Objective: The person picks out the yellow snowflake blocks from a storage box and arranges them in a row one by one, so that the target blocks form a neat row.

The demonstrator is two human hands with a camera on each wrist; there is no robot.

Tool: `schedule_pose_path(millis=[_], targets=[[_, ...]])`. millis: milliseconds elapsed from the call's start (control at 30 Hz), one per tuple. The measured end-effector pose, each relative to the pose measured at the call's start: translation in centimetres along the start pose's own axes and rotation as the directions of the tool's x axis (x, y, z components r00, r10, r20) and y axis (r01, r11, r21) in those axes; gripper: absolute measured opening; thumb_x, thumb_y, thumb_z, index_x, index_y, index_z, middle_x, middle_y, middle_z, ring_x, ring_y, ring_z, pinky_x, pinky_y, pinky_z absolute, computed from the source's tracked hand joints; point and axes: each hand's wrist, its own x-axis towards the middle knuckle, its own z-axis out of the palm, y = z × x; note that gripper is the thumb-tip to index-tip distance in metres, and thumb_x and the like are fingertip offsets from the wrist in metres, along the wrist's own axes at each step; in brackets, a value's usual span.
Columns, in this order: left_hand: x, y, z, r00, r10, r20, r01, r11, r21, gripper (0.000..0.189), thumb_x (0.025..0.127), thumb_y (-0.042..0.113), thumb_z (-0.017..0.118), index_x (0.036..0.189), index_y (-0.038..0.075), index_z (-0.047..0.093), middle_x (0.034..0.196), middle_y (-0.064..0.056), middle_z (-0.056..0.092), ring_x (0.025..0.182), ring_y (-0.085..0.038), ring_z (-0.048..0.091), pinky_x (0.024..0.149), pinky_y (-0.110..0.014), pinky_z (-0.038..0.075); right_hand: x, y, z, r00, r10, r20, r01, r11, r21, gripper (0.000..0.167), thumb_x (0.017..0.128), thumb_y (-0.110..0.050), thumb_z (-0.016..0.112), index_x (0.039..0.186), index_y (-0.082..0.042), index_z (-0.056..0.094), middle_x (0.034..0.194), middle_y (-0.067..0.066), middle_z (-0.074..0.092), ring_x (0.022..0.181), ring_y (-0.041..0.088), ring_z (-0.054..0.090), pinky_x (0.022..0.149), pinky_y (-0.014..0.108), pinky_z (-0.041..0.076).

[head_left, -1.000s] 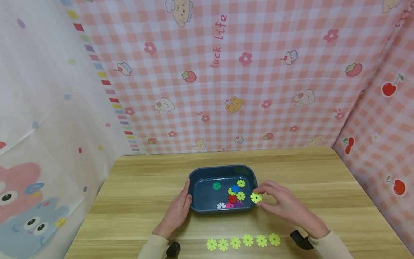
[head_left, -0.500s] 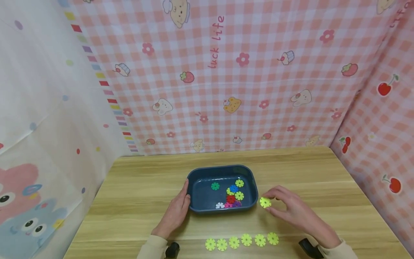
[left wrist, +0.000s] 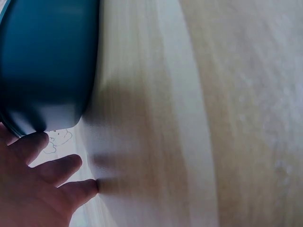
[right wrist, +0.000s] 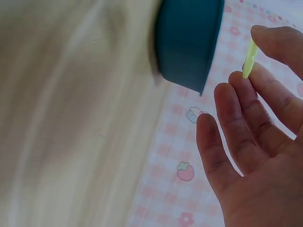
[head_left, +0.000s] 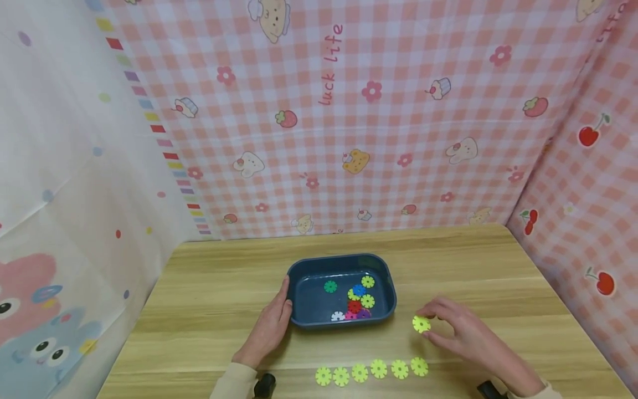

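your right hand [head_left: 458, 327] pinches a yellow disc [head_left: 418, 321], right of the blue tray [head_left: 311, 305] and on the far side of a disc row [head_left: 379, 364] running left to right, nearest its right end. your left hand [head_left: 269, 332], fingers fairly straight, touches the tray's left end.

Wood-grain table [head_left: 224, 277]: blue tray [head_left: 311, 305] set on it, six yellow-green discs [head_left: 379, 369] laid in a row, seemingly spaced apart.

We see soft, even light in the head view and small glints inside the glossy dark-blue, rounded rectangular tray [head_left: 311, 306]; both wrist views look hazy, with diffuse shadows on the pale wood-grain tabletop [left wrist: 184, 113].
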Motion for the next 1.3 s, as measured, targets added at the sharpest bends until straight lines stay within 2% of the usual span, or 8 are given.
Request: schedule_pose_path(millis=[100, 167, 333, 467, 600, 700, 900, 1300], targets=[[0.1, 0.0, 0.0, 1.000, -0.010, 0.005, 0.010, 1.000, -0.003, 0.056, 0.113, 0.017, 0.039, 0.164, 0.001, 0.021, 0.167, -0.018, 0.028, 0.150, -0.038, 0.035, 0.121, -0.053, 0.029, -0.9, 0.2, 0.0, 0.996, 0.054, 0.077, -0.056, 0.998, 0.018, 0.033, 0.083, -0.012, 0.087, 0.110, -0.024, 0.073, 0.107, -0.014, 0.066, 0.091, 0.006, 0.062, 0.076, 0.028, 0.058], [0.1, 0.0, 0.0, 1.000, -0.010, 0.006, 0.010, 1.000, -0.002, 0.057, 0.113, 0.017, 0.039, 0.164, 0.001, 0.021, 0.167, -0.018, 0.028, 0.150, -0.038, 0.035, 0.122, -0.053, 0.029, -1.5, 0.3, 0.0, 0.985, 0.103, 0.141, -0.108, 0.994, 0.030, 0.029, 0.086, -0.017, 0.085, 0.112, -0.024, 0.072, 0.110, -0.013, 0.066, 0.093, 0.008, 0.063, 0.079, 0.028, 0.058], [0.1, 0.0, 0.1, 1.000, 0.008, -0.001, -0.008, 1.000, 0.001, 0.056, 0.112, 0.015, 0.040, 0.164, 0.000, 0.022, 0.166, -0.020, 0.029, 0.149, -0.039, 0.037, 0.121, -0.053, 0.031, -2.5, 0.6, 0.2, 0.943, 0.194, 0.270, -0.216, 0.975, 0.054, 0.024, 0.091, -0.027, 0.080, 0.114, -0.024, 0.072, 0.113, -0.012, 0.065, 0.098, 0.005, 0.061, 0.085, 0.030, 0.059], [0.1, -0.1, 0.1, 1.000, 0.013, -0.003, -0.013, 1.000, 0.005, 0.056, 0.112, 0.014, 0.040, 0.163, 0.000, 0.022, 0.166, -0.019, 0.029, 0.148, -0.038, 0.037, 0.121, -0.053, 0.031, -3.2, 0.9, 0.3, 0.910, 0.247, 0.334, -0.277, 0.960, 0.047, 0.024, 0.092, -0.031, 0.080, 0.113, -0.024, 0.071, 0.114, -0.013, 0.063, 0.097, 0.004, 0.059, 0.086, 0.030, 0.058], [0.1, -0.1, 0.1, 1.000, 0.011, 0.000, -0.011, 1.000, 0.002, 0.056, 0.113, 0.015, 0.040, 0.164, 0.000, 0.021, 0.167, -0.019, 0.028, 0.149, -0.038, 0.036, 0.121, -0.053, 0.030, -3.8, 1.4, 0.4, 0.865, 0.303, 0.399, -0.357, 0.932, 0.066, 0.026, 0.092, -0.036, 0.079, 0.114, -0.025, 0.070, 0.114, -0.013, 0.061, 0.094, 0.004, 0.056, 0.086, 0.027, 0.056], [0.1, 0.0, 0.1, 1.000, 0.016, -0.003, -0.016, 1.000, 0.002, 0.056, 0.112, 0.014, 0.040, 0.163, -0.001, 0.022, 0.166, -0.020, 0.028, 0.149, -0.040, 0.036, 0.121, -0.055, 0.030, -4.2, 1.8, 0.5, 0.849, 0.312, 0.427, -0.385, 0.918, 0.094, 0.027, 0.093, -0.039, 0.077, 0.115, -0.025, 0.070, 0.114, -0.013, 0.060, 0.093, 0.003, 0.054, 0.083, 0.024, 0.054], [0.1, 0.0, 0.1, 1.000, 0.009, -0.003, -0.009, 1.000, 0.007, 0.056, 0.112, 0.014, 0.040, 0.163, -0.001, 0.023, 0.166, -0.020, 0.029, 0.148, -0.041, 0.036, 0.120, -0.056, 0.031, -4.9, 2.6, 0.7, 0.866, 0.259, 0.427, -0.340, 0.932, 0.123, 0.022, 0.095, -0.039, 0.075, 0.114, -0.027, 0.070, 0.113, -0.014, 0.061, 0.095, 0.002, 0.054, 0.082, 0.023, 0.052], [0.2, -0.1, 0.1, 1.000, 0.005, 0.001, -0.005, 1.000, -0.003, 0.056, 0.113, 0.016, 0.039, 0.164, 0.000, 0.022, 0.167, -0.018, 0.028, 0.149, -0.038, 0.036, 0.121, -0.054, 0.031, -5.1, 3.2, 0.8, 0.850, 0.252, 0.462, -0.331, 0.938, 0.099, 0.020, 0.093, -0.035, 0.078, 0.111, -0.026, 0.072, 0.111, -0.012, 0.058, 0.093, 0.002, 0.052, 0.080, 0.025, 0.053]])
